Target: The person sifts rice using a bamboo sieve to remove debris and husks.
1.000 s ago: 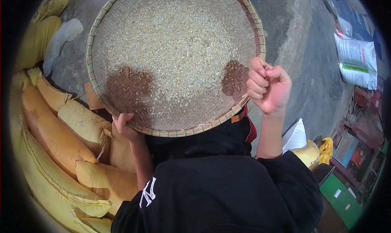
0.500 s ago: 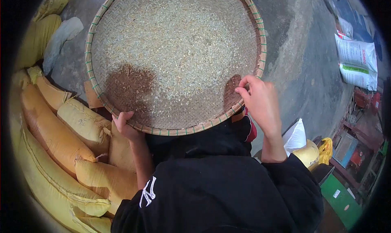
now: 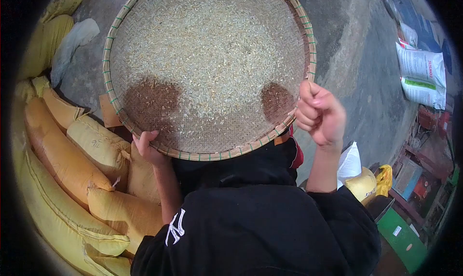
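My left hand (image 3: 148,148) is closed on the lower left rim of a round woven bamboo winnowing tray (image 3: 217,156), thumb over the edge and the other fingers hidden underneath. Pale unhusked grains (image 3: 207,49) cover most of its weave. Two patches of reddish-brown grain lie apart from them, a bigger brown patch (image 3: 152,101) near my left hand and a smaller brown patch (image 3: 276,101) toward the right. Just outside the right rim, my right hand (image 3: 319,113) is raised with its fingers curled in, thumb against forefinger. I cannot tell what that pinch holds.
Stuffed yellow and orange sacks (image 3: 62,145) are stacked along the left side. A white printed bag (image 3: 422,75) stands on the concrete floor (image 3: 371,83) at the right. Nearer are a yellow plastic bag (image 3: 384,179) and a green panel (image 3: 401,237).
My right hand has moved from above the small brown patch out past the right rim and turned, fingers curling in. My left hand keeps its place on the tray.
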The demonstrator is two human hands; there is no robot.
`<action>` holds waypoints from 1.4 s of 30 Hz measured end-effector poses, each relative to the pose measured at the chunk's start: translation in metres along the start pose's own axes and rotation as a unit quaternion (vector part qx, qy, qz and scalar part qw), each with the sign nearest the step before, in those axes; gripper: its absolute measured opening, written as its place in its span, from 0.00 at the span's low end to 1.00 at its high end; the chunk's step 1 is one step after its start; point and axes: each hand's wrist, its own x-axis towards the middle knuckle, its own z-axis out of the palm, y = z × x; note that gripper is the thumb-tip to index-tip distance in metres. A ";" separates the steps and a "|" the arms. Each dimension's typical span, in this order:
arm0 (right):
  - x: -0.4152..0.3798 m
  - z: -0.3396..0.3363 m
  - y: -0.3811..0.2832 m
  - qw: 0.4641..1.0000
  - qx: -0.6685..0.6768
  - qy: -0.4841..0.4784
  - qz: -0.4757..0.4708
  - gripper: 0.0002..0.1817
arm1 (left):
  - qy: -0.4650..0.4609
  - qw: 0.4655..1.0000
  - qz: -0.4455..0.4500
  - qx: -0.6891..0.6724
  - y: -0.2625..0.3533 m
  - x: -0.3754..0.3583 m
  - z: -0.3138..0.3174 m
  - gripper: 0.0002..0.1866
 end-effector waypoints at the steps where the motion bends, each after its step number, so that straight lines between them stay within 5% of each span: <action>1: 0.001 -0.002 0.000 0.959 0.257 -0.119 0.010 0.08 | -0.007 1.000 -0.009 -0.003 -0.003 0.002 -0.006 0.23; 6: 0.009 0.009 0.009 0.948 0.300 -0.105 0.027 0.10 | -0.004 0.999 -0.030 -0.019 0.015 -0.005 0.024 0.20; 7: 0.008 0.014 0.010 0.996 0.084 -0.013 0.014 0.09 | 0.008 1.000 -0.024 -0.015 0.012 -0.005 0.019 0.19; 8: 0.009 0.019 0.012 0.987 -0.137 0.080 0.000 0.10 | 0.009 1.000 -0.024 -0.013 0.007 -0.003 0.010 0.19; 11: 0.019 0.023 0.031 0.941 -0.289 0.157 -0.080 0.08 | 0.003 1.000 -0.029 0.002 0.002 0.000 0.000 0.14; 23: 0.026 0.044 0.029 0.823 -0.509 0.240 -0.076 0.06 | 0.013 1.000 -0.022 -0.010 0.018 -0.007 0.032 0.22; 27: 0.029 0.037 0.035 0.832 -0.494 0.234 -0.094 0.06 | 0.011 0.999 -0.027 -0.015 0.011 -0.004 0.018 0.21; 30: 0.024 0.023 0.024 0.910 -0.364 0.186 -0.069 0.07 | 0.010 1.000 -0.015 0.005 0.004 -0.001 0.006 0.18; 32: 0.017 0.019 0.007 0.998 0.043 0.017 0.040 0.06 | 0.016 0.999 -0.006 0.028 0.002 -0.001 0.002 0.16; 33: 0.019 0.016 0.008 0.998 0.043 0.015 0.041 0.06 | 0.017 0.999 0.008 0.046 0.002 -0.002 0.004 0.14; 35: 0.024 0.010 0.014 0.912 0.380 -0.136 0.067 0.06 | 0.017 0.998 0.020 0.065 0.003 -0.002 0.005 0.12; 36: 0.025 0.012 0.014 0.899 0.411 -0.127 0.080 0.07 | 0.018 0.999 0.014 0.046 0.004 -0.002 0.005 0.11; 40: 0.029 0.023 0.021 0.933 0.332 -0.135 0.030 0.08 | -0.006 1.000 -0.015 0.021 0.007 -0.002 0.007 0.11; 42: 0.024 0.030 0.019 1.000 -0.023 -0.009 0.004 0.10 | -0.004 1.000 -0.008 0.024 0.008 -0.002 0.008 0.11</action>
